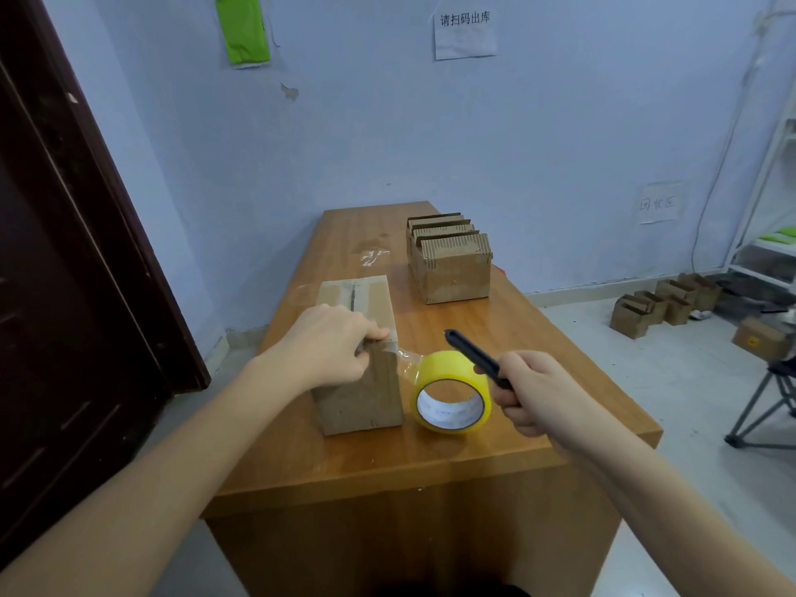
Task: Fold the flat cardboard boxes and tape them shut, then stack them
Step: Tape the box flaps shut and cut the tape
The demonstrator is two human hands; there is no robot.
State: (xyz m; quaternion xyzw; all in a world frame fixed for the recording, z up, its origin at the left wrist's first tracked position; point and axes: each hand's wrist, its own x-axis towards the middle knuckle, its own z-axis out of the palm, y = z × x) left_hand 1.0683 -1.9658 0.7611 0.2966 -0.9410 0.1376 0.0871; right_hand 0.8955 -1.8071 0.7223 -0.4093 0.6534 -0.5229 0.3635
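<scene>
A folded cardboard box (357, 398) stands on the wooden table (538, 368), with clear tape running along its top seam. My left hand (331, 342) presses on the box's near top edge, fingers curled over the tape there. A strip of tape stretches from that edge to a yellow tape roll (450, 392) standing on edge just right of the box. My right hand (534, 392) grips a black utility knife (474, 357), its tip pointing up and left above the roll.
A bundle of flat cardboard boxes (448, 256) stands at the table's far right. Several folded boxes (663, 303) sit on the floor at right, near a white shelf (771, 234) and a folding stool (771, 402). A dark door (64, 273) is at left.
</scene>
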